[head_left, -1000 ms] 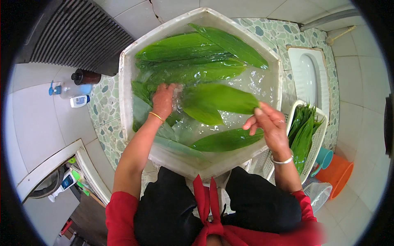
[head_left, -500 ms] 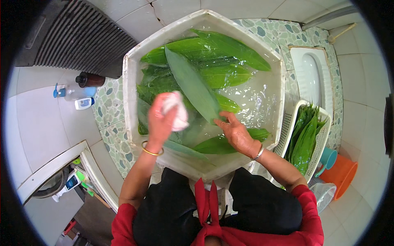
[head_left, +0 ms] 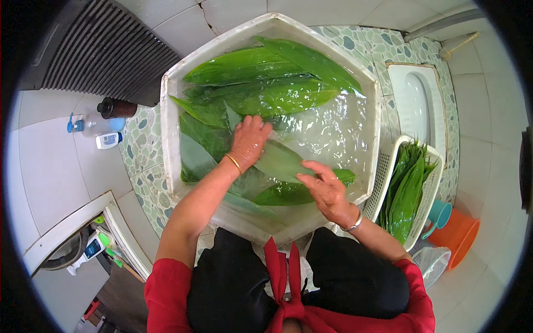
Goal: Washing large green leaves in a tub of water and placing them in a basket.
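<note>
Two hands work in a white hexagonal tub point(head_left: 172, 111) of clear water, set on a pebble-patterned floor strip point(head_left: 139, 150) bordered by pale tiles. Left hand point(head_left: 249, 141) lies palm-down, fingers together, pressing a pale leaf point(head_left: 280, 161) at the water surface; whether it also clasps a cloth I cannot tell. Right hand point(head_left: 327, 191) rests near the tub's front rim, fingers loosely spread over the same leaf's near end. More long green leaves point(head_left: 261, 83) float toward the far side. Right of the tub: a white slotted basket point(head_left: 388, 166) holding washed leaves, a squat toilet pan point(head_left: 413, 105), an orange bucket point(head_left: 458, 236). Left: a dark jar point(head_left: 114, 107) and a clear bottle with blue cap point(head_left: 89, 126).
</note>
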`<state>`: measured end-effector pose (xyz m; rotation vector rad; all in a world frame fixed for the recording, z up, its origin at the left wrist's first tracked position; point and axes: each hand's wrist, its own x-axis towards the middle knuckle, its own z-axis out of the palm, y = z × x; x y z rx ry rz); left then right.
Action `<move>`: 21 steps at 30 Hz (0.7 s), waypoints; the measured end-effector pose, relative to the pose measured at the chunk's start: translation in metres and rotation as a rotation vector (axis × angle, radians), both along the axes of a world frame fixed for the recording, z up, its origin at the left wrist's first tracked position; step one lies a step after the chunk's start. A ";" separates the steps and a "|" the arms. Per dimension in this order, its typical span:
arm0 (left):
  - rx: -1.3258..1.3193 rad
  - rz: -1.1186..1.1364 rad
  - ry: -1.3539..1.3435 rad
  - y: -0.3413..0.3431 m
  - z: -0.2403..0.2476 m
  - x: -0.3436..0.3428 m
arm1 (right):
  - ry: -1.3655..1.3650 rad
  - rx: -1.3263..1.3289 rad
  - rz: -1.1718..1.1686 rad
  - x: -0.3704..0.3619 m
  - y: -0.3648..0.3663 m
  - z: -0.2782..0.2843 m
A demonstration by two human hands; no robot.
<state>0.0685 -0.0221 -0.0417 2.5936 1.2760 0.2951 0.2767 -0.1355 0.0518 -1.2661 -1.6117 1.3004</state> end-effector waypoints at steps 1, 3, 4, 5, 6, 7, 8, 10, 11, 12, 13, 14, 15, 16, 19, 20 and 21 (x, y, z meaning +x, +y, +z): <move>0.020 0.026 0.007 0.002 -0.002 -0.004 | -0.064 0.108 -0.037 0.009 0.002 0.010; 0.053 0.044 0.012 0.005 -0.010 -0.014 | -0.212 0.261 -0.164 0.030 0.003 0.023; 0.084 0.070 0.016 0.008 -0.016 -0.017 | -0.237 0.257 -0.180 0.039 0.004 0.033; 0.064 0.089 0.024 0.010 -0.019 -0.023 | -0.315 0.275 -0.299 0.052 0.007 0.048; 0.044 0.101 0.028 0.010 -0.023 -0.031 | -0.399 0.295 -0.423 0.066 0.006 0.059; -0.003 0.107 0.041 0.010 -0.014 -0.029 | -0.445 0.294 -0.526 0.086 0.002 0.064; -0.043 0.138 0.157 0.008 -0.015 -0.041 | -0.396 0.192 -0.686 0.098 -0.006 0.062; 0.066 0.163 0.108 0.001 -0.022 -0.060 | -0.040 -0.008 -1.039 0.123 -0.021 0.064; 0.176 0.132 0.135 0.001 -0.023 -0.069 | 0.151 -0.016 -1.119 0.145 -0.039 0.053; 0.088 0.149 0.157 -0.001 -0.017 -0.062 | 0.273 -0.115 -1.211 0.163 -0.060 0.051; 0.003 0.169 0.189 -0.001 -0.010 -0.057 | 0.274 -0.147 -1.330 0.178 -0.085 0.046; 0.007 0.156 0.173 0.000 -0.008 -0.055 | 0.291 -0.183 -1.437 0.190 -0.110 0.037; -0.037 0.160 0.155 0.001 -0.008 -0.053 | 0.251 -0.208 -1.536 0.201 -0.139 0.028; -0.081 0.168 0.147 0.001 -0.007 -0.052 | 0.219 -0.241 -1.631 0.210 -0.170 0.015; -0.055 0.157 0.096 -0.002 -0.003 -0.046 | 0.001 -0.382 -1.765 0.217 -0.253 -0.026; -0.056 0.154 0.099 -0.003 -0.005 -0.047 | -0.041 -0.448 -1.816 0.215 -0.269 -0.035; -0.054 0.154 0.106 -0.003 -0.007 -0.049 | -0.039 -0.452 -1.819 0.212 -0.278 -0.039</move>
